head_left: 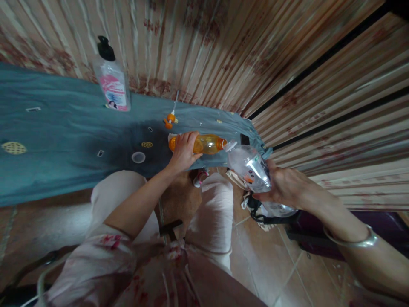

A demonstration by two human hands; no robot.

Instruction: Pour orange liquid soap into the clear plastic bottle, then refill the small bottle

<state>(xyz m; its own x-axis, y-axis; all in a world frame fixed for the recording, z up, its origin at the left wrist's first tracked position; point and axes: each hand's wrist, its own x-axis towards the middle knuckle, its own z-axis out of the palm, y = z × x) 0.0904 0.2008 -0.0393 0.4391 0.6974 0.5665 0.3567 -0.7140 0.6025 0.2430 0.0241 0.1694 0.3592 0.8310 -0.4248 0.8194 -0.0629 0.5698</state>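
My left hand (184, 150) is wrapped round an orange see-through bottle (209, 144), its open neck pointing right. In my right hand (283, 183) is a large clear plastic bottle (247, 164), tipped so its mouth meets or nearly meets the orange bottle's neck. Whether the two mouths touch, and whether any liquid runs between them, I cannot make out. Behind the orange bottle an orange spray head (169, 120) with a thin tube lies on the teal cloth (73, 123). A round whitish cap or lid (138, 157) rests left of my left hand.
A pump bottle (113, 85) with a pink label and black top stands at the back left. Pleated curtains (198, 51) hang behind and to the right. A small dark object (244, 139) lies near the cloth's right end. Bags and a dark purple case (348, 230) are on the tiled floor.
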